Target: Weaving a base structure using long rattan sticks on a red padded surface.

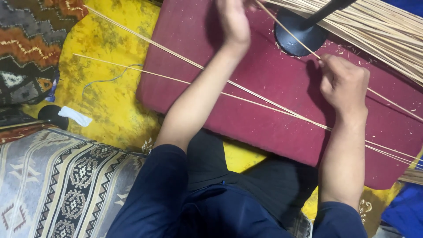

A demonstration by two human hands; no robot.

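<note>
Nearest are the person's dark blue sleeves (158, 194) and black lap. Beside the knee lies a patterned woven rug (61, 185) on a yellow cloth (105, 79). Over the lap sits a maroon cushion (264, 88). On it the right hand (343, 83) is clenched around a thin bamboo strip (304, 47), knuckles up. Long bamboo strips (167, 78) run slantwise across the cushion under both forearms. Farther off, the left hand (232, 20) reaches up; its fingers are cut off at the picture's edge, so I cannot tell its grip. Beyond stands a black round stand base (293, 37), and a heap of bamboo strips (379, 31).
</note>
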